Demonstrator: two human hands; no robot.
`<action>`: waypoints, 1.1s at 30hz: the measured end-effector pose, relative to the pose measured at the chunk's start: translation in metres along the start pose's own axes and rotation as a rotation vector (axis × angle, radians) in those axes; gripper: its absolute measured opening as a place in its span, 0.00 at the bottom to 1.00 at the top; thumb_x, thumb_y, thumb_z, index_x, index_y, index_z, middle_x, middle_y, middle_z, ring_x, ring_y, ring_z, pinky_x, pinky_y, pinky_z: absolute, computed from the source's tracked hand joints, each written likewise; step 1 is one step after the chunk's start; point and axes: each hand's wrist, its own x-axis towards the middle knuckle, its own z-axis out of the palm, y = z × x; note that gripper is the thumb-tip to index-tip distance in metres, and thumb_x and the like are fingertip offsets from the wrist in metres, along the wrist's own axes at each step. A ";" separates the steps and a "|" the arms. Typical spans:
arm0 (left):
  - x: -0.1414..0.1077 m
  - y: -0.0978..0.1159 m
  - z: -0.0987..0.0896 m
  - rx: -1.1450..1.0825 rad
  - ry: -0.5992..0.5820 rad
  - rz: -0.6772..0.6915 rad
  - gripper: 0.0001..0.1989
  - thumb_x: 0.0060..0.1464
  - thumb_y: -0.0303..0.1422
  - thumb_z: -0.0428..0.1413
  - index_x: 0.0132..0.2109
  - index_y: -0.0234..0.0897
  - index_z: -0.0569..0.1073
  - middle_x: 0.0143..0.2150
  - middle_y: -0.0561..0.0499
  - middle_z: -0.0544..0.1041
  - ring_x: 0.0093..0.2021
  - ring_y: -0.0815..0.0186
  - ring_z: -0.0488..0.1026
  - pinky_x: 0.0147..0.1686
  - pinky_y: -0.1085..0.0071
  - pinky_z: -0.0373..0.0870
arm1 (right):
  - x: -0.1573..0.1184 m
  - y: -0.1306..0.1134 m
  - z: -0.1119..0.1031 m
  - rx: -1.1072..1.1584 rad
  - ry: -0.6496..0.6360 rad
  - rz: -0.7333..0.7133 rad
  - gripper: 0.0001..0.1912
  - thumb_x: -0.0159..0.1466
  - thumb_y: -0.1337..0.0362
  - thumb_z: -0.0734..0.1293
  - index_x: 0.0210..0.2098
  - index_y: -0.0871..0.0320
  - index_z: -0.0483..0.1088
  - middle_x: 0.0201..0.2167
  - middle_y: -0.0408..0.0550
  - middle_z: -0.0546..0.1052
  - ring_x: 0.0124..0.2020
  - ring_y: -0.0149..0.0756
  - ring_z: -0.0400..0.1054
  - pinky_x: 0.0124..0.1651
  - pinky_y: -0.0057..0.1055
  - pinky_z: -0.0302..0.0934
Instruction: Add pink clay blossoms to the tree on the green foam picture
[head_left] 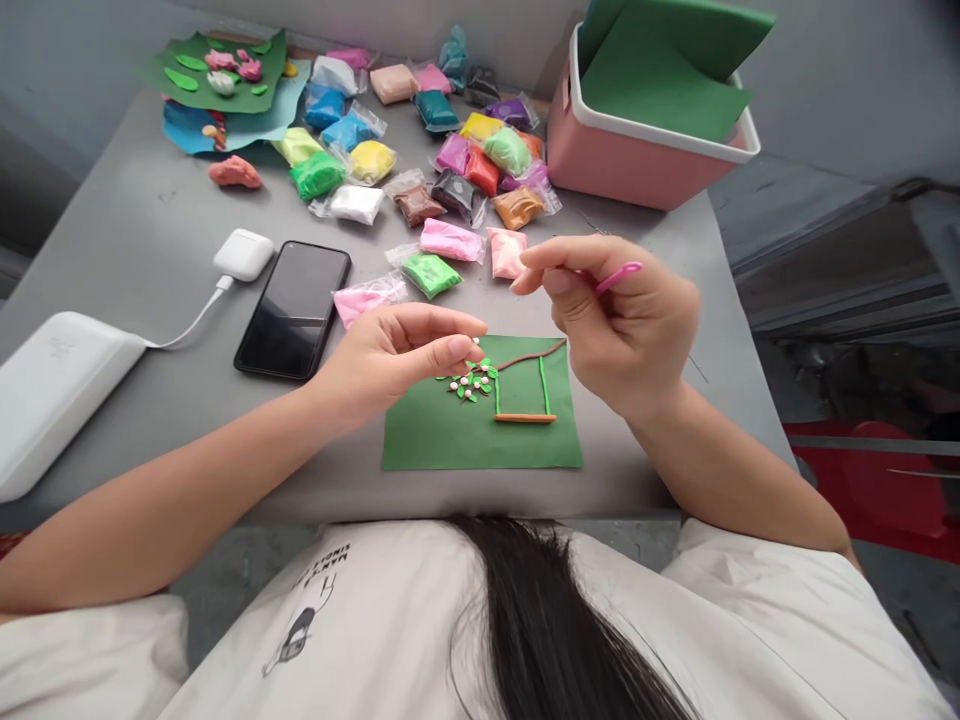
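My right hand is closed around a thin pink clay modelling tool, whose small looped end sticks out at the back of the fingers. Thumb and forefinger of my left hand are pinched together, with a tiny pale bit of clay showing at their tips. Below both hands lies a green sheet of paper. On it a brown clay branch carries green leaves and small pinkish-white balls. Two green clay strips hang from the branch to an orange-brown clay bar, forming a swing shape.
Several bagged coloured clays spread across the back of the table. A black phone, a white earphone case and a power bank lie left. Finished clay pictures lie back left; a pink bin with green sheets stands back right.
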 end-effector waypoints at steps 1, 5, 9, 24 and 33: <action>0.000 -0.001 -0.001 -0.006 0.010 0.001 0.19 0.48 0.44 0.76 0.43 0.38 0.87 0.34 0.50 0.86 0.35 0.68 0.82 0.43 0.72 0.82 | 0.000 0.000 0.000 0.003 -0.015 -0.006 0.11 0.76 0.54 0.66 0.44 0.49 0.80 0.32 0.44 0.83 0.28 0.32 0.73 0.33 0.33 0.71; 0.003 -0.004 -0.004 -0.025 0.002 0.035 0.20 0.48 0.49 0.75 0.39 0.38 0.87 0.30 0.52 0.83 0.33 0.71 0.80 0.39 0.76 0.80 | -0.001 -0.001 -0.001 0.008 -0.051 -0.090 0.07 0.68 0.57 0.76 0.35 0.51 0.81 0.26 0.39 0.81 0.21 0.27 0.64 0.24 0.30 0.61; 0.005 -0.004 -0.004 -0.014 -0.009 0.039 0.21 0.40 0.46 0.79 0.32 0.36 0.83 0.29 0.52 0.82 0.30 0.70 0.79 0.33 0.75 0.78 | -0.002 -0.003 -0.002 -0.010 -0.071 -0.080 0.04 0.70 0.63 0.73 0.39 0.51 0.83 0.33 0.43 0.86 0.27 0.30 0.75 0.30 0.30 0.70; 0.006 0.002 0.001 0.011 -0.054 -0.037 0.36 0.52 0.68 0.61 0.23 0.41 0.60 0.15 0.58 0.62 0.17 0.71 0.65 0.26 0.70 0.78 | -0.002 -0.005 -0.001 0.019 -0.095 -0.113 0.09 0.68 0.57 0.76 0.33 0.53 0.80 0.25 0.39 0.83 0.19 0.26 0.68 0.21 0.26 0.63; 0.004 -0.006 -0.002 -0.092 -0.067 -0.038 0.22 0.49 0.51 0.74 0.41 0.38 0.83 0.32 0.51 0.84 0.33 0.69 0.82 0.40 0.74 0.81 | -0.001 -0.010 -0.002 -0.053 -0.078 -0.203 0.07 0.69 0.63 0.75 0.33 0.52 0.81 0.24 0.37 0.83 0.19 0.24 0.70 0.22 0.23 0.63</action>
